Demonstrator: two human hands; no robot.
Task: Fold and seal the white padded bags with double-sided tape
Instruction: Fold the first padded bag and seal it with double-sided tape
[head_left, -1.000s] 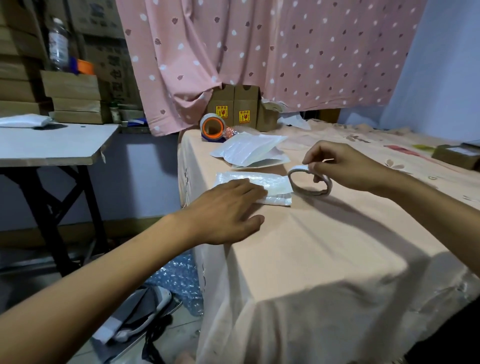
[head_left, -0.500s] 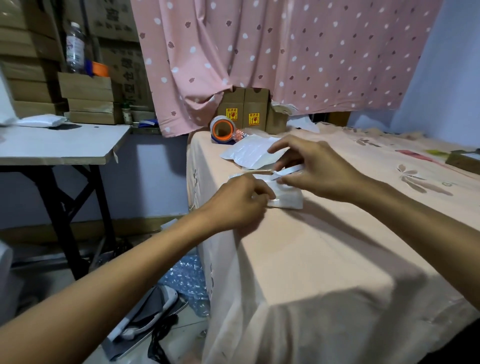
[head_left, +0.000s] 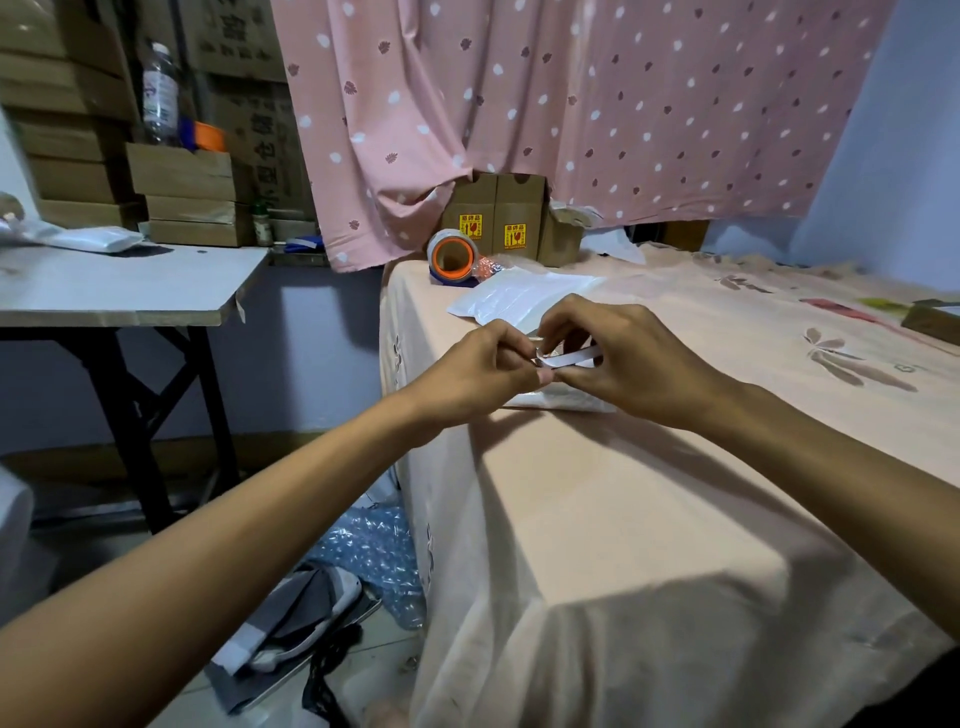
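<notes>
Hands meeting over the folded bag (head_left: 566, 401), which lies on the table (head_left: 623, 493) near its left edge, directly beneath the knuckles and partly hidden by them. Right hand (head_left: 634, 358) holds the roll (head_left: 574, 357) of double-sided tape, a thin white ring, with thumb and curled fingers pinching its rim; the ring is lifted clear of the bag. Left hand (head_left: 483, 371) has thumb and forefinger pressed together at the ring's left side, apparently pinching the tape end (head_left: 539, 357); its other fingers are curled toward the palm. Whether any length has been drawn off cannot be told, since the fingertips cover the spot. Further bags (head_left: 514, 299) lie flat in a loose stack just behind the hands, and a packing-tape roll (head_left: 451, 257) with an orange core stands near the table's far left corner.

Step in hand, as judged: freeing and pulling out a strip for the flap. To do it well, the left pinch should take only the very tip of the tape, so that little adhesive is fouled by skin. The right hand should let the ring turn rather than clamp it, and the strip should be drawn level and taut so that it does not twist back on itself. Laid straight along the fold's edge and pressed down from one end to the other, it should seal without wrinkles. Neither hand holds the bag, so its fold may spring open.
</notes>
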